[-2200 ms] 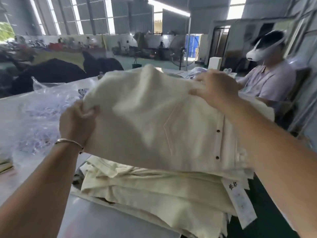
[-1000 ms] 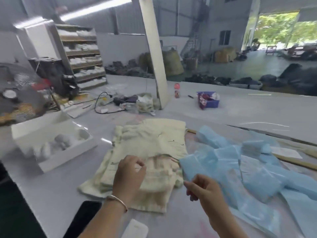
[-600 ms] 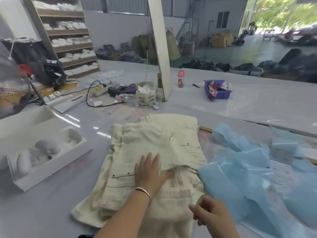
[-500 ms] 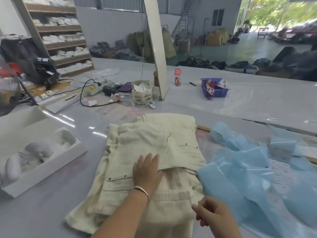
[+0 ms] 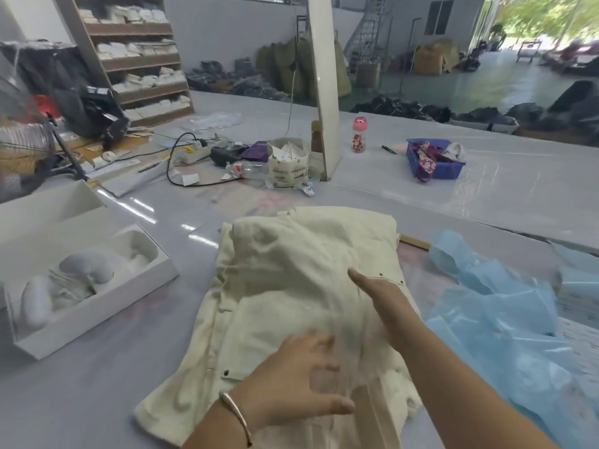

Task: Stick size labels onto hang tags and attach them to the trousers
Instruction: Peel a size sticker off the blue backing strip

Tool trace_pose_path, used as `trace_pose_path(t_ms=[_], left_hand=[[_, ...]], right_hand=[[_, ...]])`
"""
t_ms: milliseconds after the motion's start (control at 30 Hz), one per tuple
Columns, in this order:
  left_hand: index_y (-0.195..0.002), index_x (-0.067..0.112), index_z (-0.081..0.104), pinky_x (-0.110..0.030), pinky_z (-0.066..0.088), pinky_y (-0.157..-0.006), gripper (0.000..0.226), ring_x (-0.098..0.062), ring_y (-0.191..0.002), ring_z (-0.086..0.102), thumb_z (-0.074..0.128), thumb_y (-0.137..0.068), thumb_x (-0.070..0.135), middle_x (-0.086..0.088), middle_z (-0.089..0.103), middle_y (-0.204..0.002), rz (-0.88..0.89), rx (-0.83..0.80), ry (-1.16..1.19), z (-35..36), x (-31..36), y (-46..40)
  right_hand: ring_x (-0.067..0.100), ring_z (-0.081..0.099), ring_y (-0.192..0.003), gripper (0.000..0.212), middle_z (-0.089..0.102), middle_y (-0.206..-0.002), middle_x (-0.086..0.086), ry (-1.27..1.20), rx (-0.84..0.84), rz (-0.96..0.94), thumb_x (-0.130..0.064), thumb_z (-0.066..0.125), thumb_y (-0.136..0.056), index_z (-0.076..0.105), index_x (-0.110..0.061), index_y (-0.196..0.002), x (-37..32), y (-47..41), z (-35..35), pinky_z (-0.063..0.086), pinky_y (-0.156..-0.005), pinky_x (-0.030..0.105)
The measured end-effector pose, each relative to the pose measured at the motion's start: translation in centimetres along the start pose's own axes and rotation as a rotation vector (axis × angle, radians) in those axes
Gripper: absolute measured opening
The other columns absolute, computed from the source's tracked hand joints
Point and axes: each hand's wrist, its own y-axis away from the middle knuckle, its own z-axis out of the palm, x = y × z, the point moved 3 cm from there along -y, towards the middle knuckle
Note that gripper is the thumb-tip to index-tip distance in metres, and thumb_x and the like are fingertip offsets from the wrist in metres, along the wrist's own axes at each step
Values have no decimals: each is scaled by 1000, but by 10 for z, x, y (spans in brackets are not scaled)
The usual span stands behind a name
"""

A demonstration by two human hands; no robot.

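Observation:
Cream trousers point(image 5: 291, 273) lie folded on the grey table point(image 5: 81, 384) in front of me, dark rivets showing at the pockets. My left hand point(image 5: 298, 384), with a silver bangle at the wrist, rests flat on the near part of the cloth, fingers spread. My right hand point(image 5: 379, 293) lies stretched out flat over the right side of the trousers, fingers pointing away from me. Neither hand holds anything. I see no hang tag or size label on the trousers.
Blue plastic bags point(image 5: 505, 319) are heaped to the right. An open white box point(image 5: 81, 286) with moulded inserts stands at the left. Farther back are a power strip and cable point(image 5: 191, 153), a paper bag point(image 5: 287, 163), a white post point(image 5: 324, 92), a pink bottle point(image 5: 359, 134) and a blue basket point(image 5: 434, 160).
The upper flap of the trousers now lies folded down over the lower part. My right hand has moved from beside the blue bags onto the cloth, and my left hand has slid nearer to me.

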Motion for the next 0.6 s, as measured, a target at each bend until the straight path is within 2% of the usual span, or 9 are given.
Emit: trace_pose_path(t_ms=[67, 133, 200, 267, 333, 400, 433, 500, 600], left_hand=[[-111, 31, 69, -25, 30, -111, 41, -1, -128, 39, 68, -79, 58, 21, 50, -131, -120, 351, 213, -20, -30, -7], [-118, 20, 65, -30, 35, -104, 40, -19, -124, 45, 62, -89, 48, 3, 58, -127, -364, 671, 114, -42, -73, -13], [-135, 14, 50, -37, 36, -104, 60, -30, -128, 43, 59, -89, 52, -9, 53, -135, -571, 672, 134, -50, -115, -21], [-142, 12, 40, -41, 37, -107, 78, -30, -131, 42, 63, -84, 58, -10, 49, -140, -639, 599, 278, -47, -143, -32], [-146, 12, 35, -42, 36, -108, 90, -29, -133, 41, 69, -78, 61, -9, 48, -141, -603, 605, 307, -45, -154, -41], [-149, 15, 31, -42, 35, -110, 99, -27, -135, 38, 73, -73, 62, -7, 46, -144, -548, 655, 348, -49, -155, -48], [-150, 17, 30, -42, 33, -112, 104, -25, -137, 37, 74, -69, 65, -5, 45, -146, -505, 674, 413, -54, -152, -50], [-151, 21, 28, -40, 31, -114, 116, -19, -139, 36, 73, -57, 73, -1, 40, -149, -409, 677, 598, -64, -144, -57], [-150, 21, 30, -38, 32, -114, 120, -14, -134, 42, 73, -54, 79, 3, 42, -148, -301, 615, 827, -78, -132, -68]], right_hand=[[22, 57, -67, 52, 56, -70, 11, 185, 88, -67, -49, 83, -65, 47, -11, -64, -8, -6, 8, 44, -64, 29], [10, 58, -56, 41, 56, -62, -2, 242, 88, -118, -35, 87, -62, 52, -15, -60, -11, -11, 14, 44, -51, 26], [20, 68, -70, 24, 70, -73, 6, 208, 56, -126, -20, 86, -62, 67, -9, -71, -12, -14, 17, 57, -64, 37], [27, 68, -73, 14, 71, -73, 8, 194, 70, -180, -10, 82, -63, 72, -10, -73, -15, -13, 18, 56, -71, 43], [22, 57, -62, 14, 63, -59, -1, 158, 74, -269, -4, 74, -66, 69, -16, -61, -20, -7, 19, 47, -58, 31], [15, 52, -61, 18, 58, -59, -6, 15, -1, -343, -2, 69, -67, 69, -18, -61, -23, 3, 24, 40, -56, 23], [17, 56, -67, 13, 63, -67, -1, -92, -72, -369, -2, 67, -68, 72, -14, -70, -24, 8, 26, 43, -61, 26], [29, 64, -81, 23, 69, -88, 16, -296, -210, -373, 5, 66, -72, 68, 1, -94, -25, 16, 26, 50, -72, 36], [37, 68, -92, 49, 69, -105, 23, -492, -379, -281, 8, 67, -64, 64, -1, -112, -24, 21, 16, 57, -73, 40]])
